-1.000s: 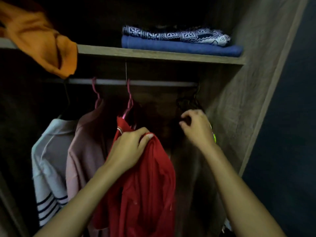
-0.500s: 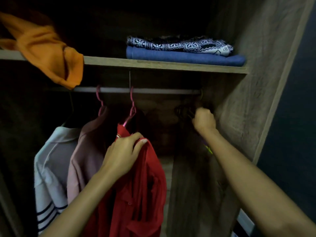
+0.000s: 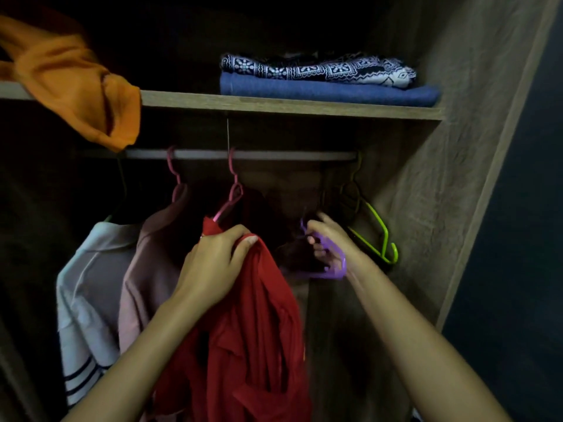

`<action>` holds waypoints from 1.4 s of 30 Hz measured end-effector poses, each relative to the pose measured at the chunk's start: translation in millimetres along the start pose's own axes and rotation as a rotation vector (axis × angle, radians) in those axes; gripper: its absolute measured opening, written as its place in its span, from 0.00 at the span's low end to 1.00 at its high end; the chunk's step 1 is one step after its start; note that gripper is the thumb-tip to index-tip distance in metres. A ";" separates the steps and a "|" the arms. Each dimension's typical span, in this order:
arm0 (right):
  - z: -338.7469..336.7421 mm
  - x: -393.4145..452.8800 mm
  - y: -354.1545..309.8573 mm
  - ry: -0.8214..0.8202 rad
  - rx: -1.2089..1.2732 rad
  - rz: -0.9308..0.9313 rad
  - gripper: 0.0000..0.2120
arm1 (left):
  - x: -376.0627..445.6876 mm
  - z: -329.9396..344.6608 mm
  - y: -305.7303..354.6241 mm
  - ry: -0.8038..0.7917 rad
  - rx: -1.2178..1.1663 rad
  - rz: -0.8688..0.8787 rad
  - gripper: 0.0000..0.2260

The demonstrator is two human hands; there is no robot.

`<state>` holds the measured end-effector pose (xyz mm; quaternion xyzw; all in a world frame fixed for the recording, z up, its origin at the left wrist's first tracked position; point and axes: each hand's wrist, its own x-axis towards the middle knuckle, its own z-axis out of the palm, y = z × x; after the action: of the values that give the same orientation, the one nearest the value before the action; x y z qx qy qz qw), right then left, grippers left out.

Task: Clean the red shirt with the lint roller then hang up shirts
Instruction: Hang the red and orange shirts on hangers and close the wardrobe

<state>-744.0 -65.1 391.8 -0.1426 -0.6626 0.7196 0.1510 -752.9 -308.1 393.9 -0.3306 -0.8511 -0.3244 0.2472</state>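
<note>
Your left hand (image 3: pixel 213 269) bunches the red shirt (image 3: pixel 243 345) at its collar, centre of the frame, just below the rail (image 3: pixel 274 154). Your right hand (image 3: pixel 327 242) curls round a purple hanger (image 3: pixel 332 269) (blurred, so the grip is probably firm, not certain). You are at the hanging step: next, feed the hanger into the shirt's neck, then hook it on the rail beside the pink hanger (image 3: pixel 233 190).

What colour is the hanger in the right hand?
Purple. The right hand grips the purple hanger; the head view shows it, slightly blurred.
</note>
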 end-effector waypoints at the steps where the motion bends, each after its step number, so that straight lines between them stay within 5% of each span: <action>1: 1.4 -0.4 5.6 -0.046 0.057 0.066 0.05 | -0.1 0.5 -0.8 0.003 0.000 0.008 0.12; 5: 0.5 -7.9 28.0 -0.203 0.212 0.275 0.05 | -4.5 -0.4 -4.2 0.010 -0.003 0.024 0.14; 7: -1.8 -9.9 37.8 -0.230 0.240 0.299 0.14 | -6.2 -1.6 -5.8 0.008 -0.008 0.026 0.14; 12: -2.9 -19.0 45.8 -0.053 -0.006 0.192 0.04 | -8.0 -2.9 -8.2 -0.006 -0.002 0.010 0.15; 17: -4.6 -31.7 43.5 0.040 -0.295 -0.005 0.15 | -10.8 -1.1 -9.1 -0.019 0.001 0.011 0.14; 23: -7.9 -54.8 27.5 0.012 -0.372 -0.115 0.18 | -13.1 -0.8 -13.8 -0.062 0.007 0.024 0.09; 31: -1.1 -94.2 -3.0 -0.241 -0.435 -0.058 0.08 | -17.3 2.1 -23.2 -0.099 -0.028 0.007 0.10; 35: -4.4 -96.8 -0.1 -0.197 -1.002 -0.411 0.09 | -21.6 -0.1 -22.2 -0.097 -0.020 0.001 0.12; 39: -3.4 -107.3 -5.6 -0.280 -0.657 -0.612 0.18 | -23.8 -2.2 -21.4 -0.094 -0.042 -0.010 0.10; 42: 3.2 -108.9 -6.1 -0.108 -0.285 -0.556 0.13 | -23.3 -3.8 -20.6 -0.117 -0.130 -0.013 0.12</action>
<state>-645.7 -111.8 398.7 0.0628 -0.7773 0.5572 0.2853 -751.6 -332.0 373.7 -0.3587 -0.8435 -0.3605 0.1729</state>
